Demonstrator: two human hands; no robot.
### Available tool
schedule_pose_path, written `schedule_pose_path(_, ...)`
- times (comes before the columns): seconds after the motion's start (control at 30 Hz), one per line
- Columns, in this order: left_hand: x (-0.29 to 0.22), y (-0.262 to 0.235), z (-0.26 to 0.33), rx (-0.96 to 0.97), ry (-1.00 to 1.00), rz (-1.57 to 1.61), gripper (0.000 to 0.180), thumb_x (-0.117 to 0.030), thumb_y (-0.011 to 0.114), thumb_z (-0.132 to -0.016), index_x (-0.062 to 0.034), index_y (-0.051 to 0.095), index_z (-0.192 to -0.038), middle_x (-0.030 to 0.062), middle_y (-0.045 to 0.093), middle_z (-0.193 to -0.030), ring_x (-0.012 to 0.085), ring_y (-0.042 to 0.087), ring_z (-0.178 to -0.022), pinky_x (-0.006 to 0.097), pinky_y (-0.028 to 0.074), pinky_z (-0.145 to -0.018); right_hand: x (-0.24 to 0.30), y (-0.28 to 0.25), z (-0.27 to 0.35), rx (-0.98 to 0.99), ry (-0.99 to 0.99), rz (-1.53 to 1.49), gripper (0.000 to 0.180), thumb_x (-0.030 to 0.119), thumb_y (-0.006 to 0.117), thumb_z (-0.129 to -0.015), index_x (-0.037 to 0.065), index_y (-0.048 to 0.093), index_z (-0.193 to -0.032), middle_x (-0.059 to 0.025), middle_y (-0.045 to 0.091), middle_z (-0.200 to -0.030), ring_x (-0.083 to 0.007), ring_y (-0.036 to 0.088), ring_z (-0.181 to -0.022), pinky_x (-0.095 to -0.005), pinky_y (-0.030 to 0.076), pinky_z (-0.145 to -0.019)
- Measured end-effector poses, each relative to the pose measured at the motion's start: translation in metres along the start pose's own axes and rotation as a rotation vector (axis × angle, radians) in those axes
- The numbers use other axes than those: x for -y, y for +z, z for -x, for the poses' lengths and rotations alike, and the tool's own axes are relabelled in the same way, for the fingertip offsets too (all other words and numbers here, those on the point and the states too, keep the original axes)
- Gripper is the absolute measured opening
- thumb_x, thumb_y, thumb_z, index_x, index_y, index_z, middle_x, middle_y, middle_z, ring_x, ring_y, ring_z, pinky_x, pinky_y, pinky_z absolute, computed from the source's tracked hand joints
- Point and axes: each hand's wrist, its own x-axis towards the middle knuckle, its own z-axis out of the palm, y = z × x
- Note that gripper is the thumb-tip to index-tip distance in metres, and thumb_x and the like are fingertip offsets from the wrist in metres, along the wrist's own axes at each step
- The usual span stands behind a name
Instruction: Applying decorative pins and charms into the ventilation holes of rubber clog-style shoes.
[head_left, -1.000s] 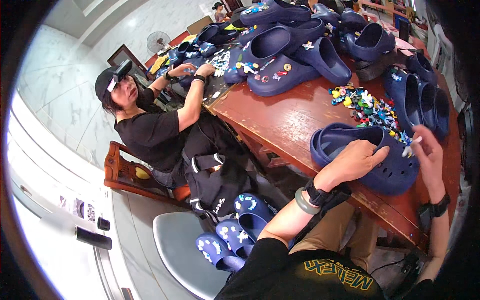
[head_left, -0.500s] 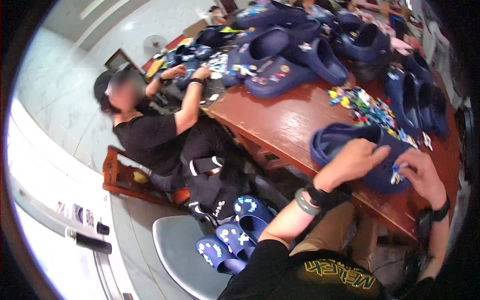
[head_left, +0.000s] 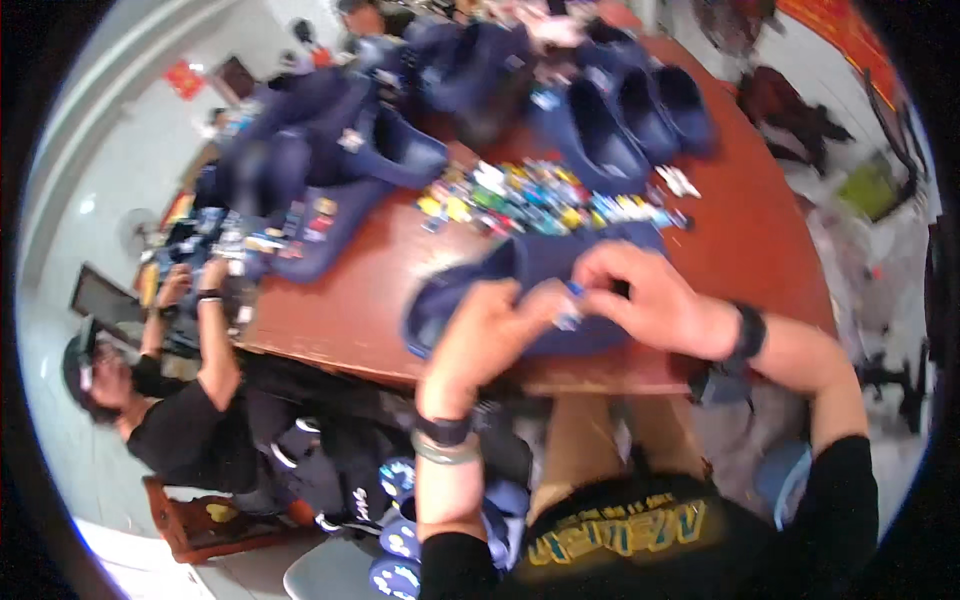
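Observation:
A navy foam clog point(head_left: 428, 308) lies on its side along the near edge of the red-brown table, partly covered by my hands. Just above it, my right hand point(head_left: 650, 302) pinches a small blue and white shoe charm point(head_left: 567, 316) between thumb and fingertips. From the other side, my left hand point(head_left: 490, 335) brings its fingertips together at the same charm, its thumb raised. Motion blur hides the charm's exact shape. Behind the clog spreads a pile of colourful shoe charms point(head_left: 530, 195), with a white charm point(head_left: 678, 181) apart at its right.
More navy clogs stand at the back right point(head_left: 600, 140) and in a heap at the left point(head_left: 320, 220). A co-worker point(head_left: 185, 430) sits at the table's left side, hands among small pieces. Decorated clogs point(head_left: 400, 535) rest on a grey stool point(head_left: 320, 570) beside me.
My view has swung to the right, so the table sits further left. My left fingertips have come up to the charm that my right hand was holding above the clog.

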Motion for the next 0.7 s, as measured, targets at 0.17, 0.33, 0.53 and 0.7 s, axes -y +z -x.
schedule_pose_path(0.17, 0.027, 0.014, -0.008, 0.200, 0.069, 0.332, 0.032, -0.027, 0.075, -0.083, 0.0013, 0.068, -0.096, -0.0046, 0.064, -0.084, 0.0030, 0.051, -0.079, 0.025, 0.048, -0.071, -0.006, 0.009, 0.001, 0.017, 0.201, -0.065, 0.013, 0.004, 0.065, -0.081, 0.005, 0.058, -0.091, -0.0067, 0.058, -0.085, -0.0181, 0.055, -0.075, -0.0311, 0.046, -0.067)
schedule_pose_path(0.33, 0.001, -0.003, -0.015, 0.245, 0.160, 0.483, 0.025, -0.022, 0.072, -0.084, -0.0002, 0.070, -0.096, -0.0027, 0.067, -0.084, 0.0046, 0.059, -0.080, 0.023, 0.048, -0.073, 0.011, -0.014, -0.016, 0.014, -0.172, 0.109, 0.014, -0.002, 0.065, -0.079, 0.002, 0.061, -0.091, -0.0120, 0.059, -0.086, -0.0290, 0.059, -0.081, -0.0347, 0.047, -0.071)
schedule_pose_path(0.53, 0.032, 0.003, -0.027, 0.234, 0.075, 0.435, 0.028, -0.021, 0.073, -0.085, -0.0003, 0.069, -0.102, -0.0027, 0.067, -0.091, 0.0046, 0.055, -0.085, 0.026, 0.048, -0.079, -0.019, -0.006, -0.017, 0.112, -0.408, 0.376, 0.035, -0.005, 0.066, -0.068, 0.007, 0.064, -0.101, -0.0111, 0.056, -0.092, -0.0312, 0.056, -0.084, -0.0386, 0.049, -0.068)
schedule_pose_path(0.7, 0.008, 0.002, -0.009, 0.158, 0.089, 0.096, 0.039, -0.035, 0.070, -0.085, 0.0025, 0.066, -0.095, 0.0090, 0.065, -0.073, 0.0085, 0.055, -0.072, 0.033, 0.048, -0.068, -0.008, -0.010, 0.003, 0.145, -0.444, 0.462, 0.050, 0.010, 0.079, -0.059, 0.005, 0.063, -0.105, -0.0081, 0.054, -0.093, -0.0285, 0.054, -0.085, -0.0390, 0.048, -0.069)
